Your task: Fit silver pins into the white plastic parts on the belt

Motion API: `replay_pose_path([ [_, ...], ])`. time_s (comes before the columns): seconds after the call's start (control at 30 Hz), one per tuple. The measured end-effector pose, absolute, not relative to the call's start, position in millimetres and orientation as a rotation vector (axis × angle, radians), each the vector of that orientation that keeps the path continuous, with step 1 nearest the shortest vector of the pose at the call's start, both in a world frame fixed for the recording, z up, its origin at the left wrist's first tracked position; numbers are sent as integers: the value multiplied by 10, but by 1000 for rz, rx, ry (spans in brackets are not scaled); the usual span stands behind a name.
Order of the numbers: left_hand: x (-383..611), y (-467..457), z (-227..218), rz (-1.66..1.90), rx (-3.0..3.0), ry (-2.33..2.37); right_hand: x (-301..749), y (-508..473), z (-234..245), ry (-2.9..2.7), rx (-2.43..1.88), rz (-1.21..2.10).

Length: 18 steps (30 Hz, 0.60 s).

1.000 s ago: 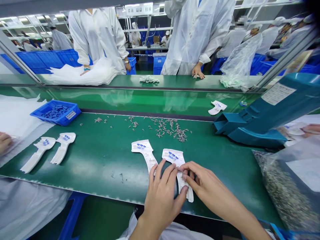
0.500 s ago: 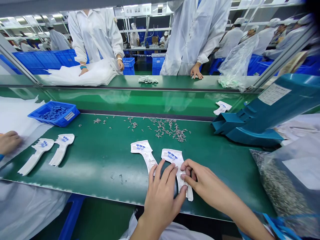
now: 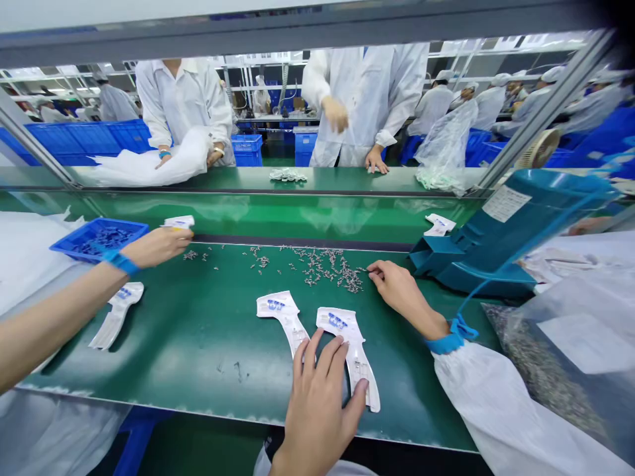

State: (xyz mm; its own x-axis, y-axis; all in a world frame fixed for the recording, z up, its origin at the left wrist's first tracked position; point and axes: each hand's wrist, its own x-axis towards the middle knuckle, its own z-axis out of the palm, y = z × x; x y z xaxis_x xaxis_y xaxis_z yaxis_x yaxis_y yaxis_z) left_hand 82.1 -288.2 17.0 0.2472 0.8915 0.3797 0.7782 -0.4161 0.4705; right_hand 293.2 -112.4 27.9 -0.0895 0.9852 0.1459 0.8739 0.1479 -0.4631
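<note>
Right hand (image 3: pixel 397 287), grip open, has moved off the white plastic piece (image 3: pixel 337 322) to the scattered metal bits (image 3: pixel 322 268) on the table (image 3: pixel 198 344). Left hand (image 3: pixel 317 413), grip also open, rests against that piece's edge.

Bright white overhead strip lights (image 3: pixel 64 71) light everything evenly, with soft glare on the glossy green bench mat (image 3: pixel 208 357); the person's left hand (image 3: pixel 317 413) casts faint shadow, and grey metal rails (image 3: pixel 546 109) bow at the edges.

No words can be read here. A white label (image 3: pixel 506 203) sits on the teal chute (image 3: pixel 471 261), up and to the right of the fingers of the right hand (image 3: pixel 399 287), but its print is too small to read.
</note>
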Motion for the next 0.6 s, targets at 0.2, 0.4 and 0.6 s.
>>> replay_pose_path([
  [0.2, 806, -2909, 182, 1039, 2250, 1558, 2784, -1857, 592, -1880, -1460, 1146],
  [0.4, 782, -2911, 190, 1275, 2132, 1451, 2439, -2415, 695, -1742, -1429, 1552],
  [0.6, 783, -2889, 192, 1371, 2075, 1469, 2418, -2402, 580, -1456, -1352, 1738],
])
